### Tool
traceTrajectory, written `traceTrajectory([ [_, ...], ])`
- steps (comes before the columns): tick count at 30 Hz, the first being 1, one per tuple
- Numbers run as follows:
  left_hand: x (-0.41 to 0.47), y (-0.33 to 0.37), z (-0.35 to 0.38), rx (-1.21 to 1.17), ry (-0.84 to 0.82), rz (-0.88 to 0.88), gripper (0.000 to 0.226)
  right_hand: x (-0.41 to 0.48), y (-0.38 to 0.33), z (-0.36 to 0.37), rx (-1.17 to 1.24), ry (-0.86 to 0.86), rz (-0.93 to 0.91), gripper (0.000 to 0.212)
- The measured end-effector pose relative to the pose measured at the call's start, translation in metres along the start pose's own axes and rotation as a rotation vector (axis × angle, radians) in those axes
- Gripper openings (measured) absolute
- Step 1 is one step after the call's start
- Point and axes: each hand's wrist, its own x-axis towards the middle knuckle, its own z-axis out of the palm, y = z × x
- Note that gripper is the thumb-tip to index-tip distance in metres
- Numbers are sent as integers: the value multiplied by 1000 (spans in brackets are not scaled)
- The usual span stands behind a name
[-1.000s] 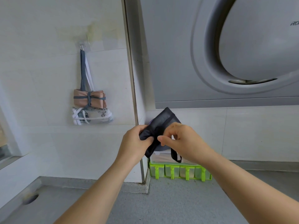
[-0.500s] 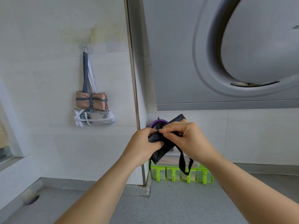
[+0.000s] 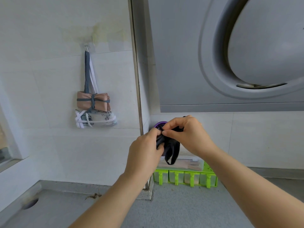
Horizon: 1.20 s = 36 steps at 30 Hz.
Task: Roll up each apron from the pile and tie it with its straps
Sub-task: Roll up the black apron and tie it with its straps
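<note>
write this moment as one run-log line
step: tying black apron | left hand: grips it | right hand: pinches its top | strap: loop hangs below | done: pink bundle, white bundle hang on hook

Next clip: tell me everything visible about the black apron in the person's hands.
The black apron is a small bundle of dark, thin-looking fabric, bunched up and mostly hidden by the hands. The left hand grips its lower left side; the right hand pinches its top. A narrow strap loop hangs free below. It is held in mid-air, in front of a green rack. Whether a knot is tied cannot be seen.
</note>
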Motion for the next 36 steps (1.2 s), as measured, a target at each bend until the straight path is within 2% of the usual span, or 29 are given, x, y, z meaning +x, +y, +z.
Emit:
traceTrajectory([
  [5,3,-9,2,153,128,195,31,0,-3,7,66,144,137,25],
  [7,7,-11,2,178,183,264,38,-3,-7,11,204,208,231,18],
  [9,10,-12,2,210,229,347,40,-5,-11,18,440,241,326,15],
  [13,9,-19,6,300,329,460,34,-6,-9,25,1021,81,501,13],
  [15,7,-24,6,324,367,527,11,-7,-8,24,1097,29,507,13],
  [17,7,-25,6,325,381,553,18,-9,-6,24,1095,46,494,12],
  [19,4,-25,8,281,284,545,27,-11,-2,23,1123,76,462,12],
  [21,-4,-26,6,170,99,461,49,-11,1,19,1148,85,418,14],
  [22,-7,-24,2,39,29,354,58,-11,2,16,1154,82,388,15],
  [24,-9,-14,-10,-392,-105,10,69,-10,4,9,1168,75,336,17],
  [26,-3,-4,-18,-827,-278,-302,66,-9,4,3,1157,71,293,10],
  [27,0,-1,-21,-981,-368,-397,59,-9,4,1,1136,64,275,5],
  [29,6,2,-22,-1229,-443,-504,47,-9,6,-2,1076,52,240,4],
  [32,13,1,-27,-1426,-458,-634,55,-11,11,-6,930,7,189,22],
  [34,16,-3,-31,-1419,-502,-645,52,-15,14,-10,822,-40,140,31],
  [36,15,-2,-31,-1312,-568,-606,40,-20,11,-13,738,-93,108,16],
])
